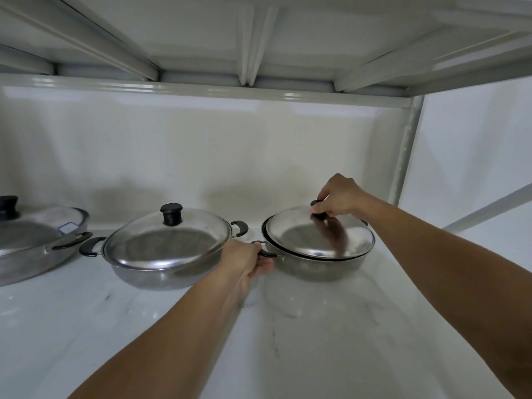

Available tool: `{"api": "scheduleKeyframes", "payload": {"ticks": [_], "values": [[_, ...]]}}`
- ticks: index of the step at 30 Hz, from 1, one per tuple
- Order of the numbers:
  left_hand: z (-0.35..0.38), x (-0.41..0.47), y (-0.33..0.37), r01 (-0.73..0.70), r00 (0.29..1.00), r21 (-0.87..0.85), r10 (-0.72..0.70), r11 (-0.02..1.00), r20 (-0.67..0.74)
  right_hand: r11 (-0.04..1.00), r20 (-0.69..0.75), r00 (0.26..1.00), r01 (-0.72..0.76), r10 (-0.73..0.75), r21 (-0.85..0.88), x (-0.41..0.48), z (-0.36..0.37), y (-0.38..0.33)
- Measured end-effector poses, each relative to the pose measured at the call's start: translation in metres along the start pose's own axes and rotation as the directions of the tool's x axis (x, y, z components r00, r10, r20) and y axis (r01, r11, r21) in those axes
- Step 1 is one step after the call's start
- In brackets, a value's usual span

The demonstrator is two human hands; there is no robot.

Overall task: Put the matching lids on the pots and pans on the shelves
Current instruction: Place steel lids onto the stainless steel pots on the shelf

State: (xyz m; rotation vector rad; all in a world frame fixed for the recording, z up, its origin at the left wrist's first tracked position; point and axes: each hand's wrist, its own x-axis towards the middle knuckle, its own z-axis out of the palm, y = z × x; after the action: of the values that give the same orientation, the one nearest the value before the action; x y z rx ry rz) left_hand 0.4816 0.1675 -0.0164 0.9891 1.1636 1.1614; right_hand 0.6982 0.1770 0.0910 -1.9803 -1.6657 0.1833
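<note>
From where I watch, the white shelf (316,326) carries three steel pans in a row; the one at about nine o'clock (34,254) and the middle pan (161,272) already wear lids, so I judge the right-hand pan (319,267), at roughly three o'clock of the middle one, to be the job in hand. Its lid (319,234) sits askew, with a dark gap along the near-left rim, not yet seated. The right hand (338,198) pinches the black knob (316,210) at the lid's twelve o'clock; the left hand (244,259) is curled around the pan's side handle (266,251) at nine o'clock. My worry: if the lid is let go tilted it may slide off the rim and clatter. A hard push could shove this pan against its neighbour, since they stand just beside each other.
</note>
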Motion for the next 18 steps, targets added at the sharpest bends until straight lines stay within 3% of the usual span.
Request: {"api": "scheduleKeyframes", "payload": {"ticks": [18], "values": [[0.000, -0.003, 0.001, 0.031, 0.999, -0.013, -0.031, 0.999, -0.016, 0.997, 0.025, 0.999, 0.043, -0.041, -0.067, -0.009, 0.003, -0.006]]}}
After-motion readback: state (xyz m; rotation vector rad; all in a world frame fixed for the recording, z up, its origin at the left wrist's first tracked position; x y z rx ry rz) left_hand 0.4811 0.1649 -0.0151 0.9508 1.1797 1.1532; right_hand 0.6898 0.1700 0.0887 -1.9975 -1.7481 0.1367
